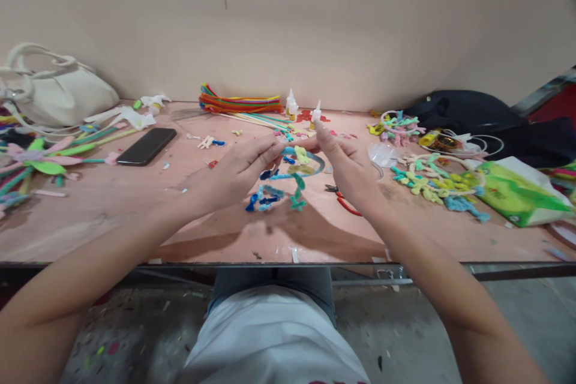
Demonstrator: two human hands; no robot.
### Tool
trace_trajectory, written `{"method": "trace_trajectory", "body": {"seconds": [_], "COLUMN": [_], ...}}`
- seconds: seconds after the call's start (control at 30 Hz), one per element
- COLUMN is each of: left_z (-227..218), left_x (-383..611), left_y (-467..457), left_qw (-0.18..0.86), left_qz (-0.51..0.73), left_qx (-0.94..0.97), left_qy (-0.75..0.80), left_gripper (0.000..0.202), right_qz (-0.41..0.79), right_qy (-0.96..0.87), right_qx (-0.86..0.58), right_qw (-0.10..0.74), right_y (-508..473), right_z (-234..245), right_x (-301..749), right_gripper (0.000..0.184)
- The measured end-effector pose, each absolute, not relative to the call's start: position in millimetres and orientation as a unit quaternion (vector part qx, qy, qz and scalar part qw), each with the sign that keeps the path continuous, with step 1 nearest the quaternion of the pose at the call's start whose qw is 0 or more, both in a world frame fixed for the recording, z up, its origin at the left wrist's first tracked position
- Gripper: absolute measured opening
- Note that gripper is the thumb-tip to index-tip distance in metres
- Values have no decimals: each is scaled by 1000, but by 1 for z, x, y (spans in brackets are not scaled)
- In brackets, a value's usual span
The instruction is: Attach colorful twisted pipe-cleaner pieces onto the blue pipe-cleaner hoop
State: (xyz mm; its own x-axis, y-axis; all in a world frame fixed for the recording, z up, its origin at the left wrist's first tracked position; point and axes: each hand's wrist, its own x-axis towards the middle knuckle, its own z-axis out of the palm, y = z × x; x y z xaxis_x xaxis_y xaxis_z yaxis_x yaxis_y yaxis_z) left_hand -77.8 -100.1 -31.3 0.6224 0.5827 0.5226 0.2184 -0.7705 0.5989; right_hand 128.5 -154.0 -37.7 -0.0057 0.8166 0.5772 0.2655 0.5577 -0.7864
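Note:
A light-blue pipe-cleaner hoop point(320, 163) is held up between my two hands, above the table. My left hand point(252, 162) has its thumb and fingers closed at the hoop's left side. On the opposite side my right hand point(351, 168) grips it, fingers behind and thumb raised; the exact contact is hidden. A yellow pipe-cleaner figure point(301, 156) sits at the hoop's top. A green twisted piece point(297, 192) dangles below, beside dark and light blue pieces point(263, 199). Red-handled pliers point(346, 203) lie by my right hand, partly covered by it.
Behind are a pipe-cleaner bundle point(243, 102) and small glue bottles point(315, 114). A phone point(147, 147), pipe-cleaner flower point(33, 155) and white handbag point(67, 87) lie left. Decorated hoops point(479, 177), a green tissue pack point(517, 192) and dark bag point(468, 111) lie right.

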Motion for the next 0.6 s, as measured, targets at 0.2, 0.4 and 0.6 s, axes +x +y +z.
{"method": "trace_trajectory", "body": {"seconds": [0.2, 0.4, 0.6], "left_z": [-36, -36, -39], "left_x": [-77, -76, -74], "left_y": [-98, -98, -96], "left_qw": [272, 301, 336], "left_qz": [371, 366, 371], "left_qx": [857, 847, 832], "left_qy": [231, 240, 238], "left_gripper": [60, 60, 64], "right_qz": [105, -77, -193], "right_qy": [-759, -829, -840], "right_qx": [-362, -340, -346], "right_qw": [531, 437, 370], "right_y": [-155, -152, -143], "right_z": [-43, -47, -56], "right_x": [130, 140, 143], "right_gripper": [42, 32, 40]}}
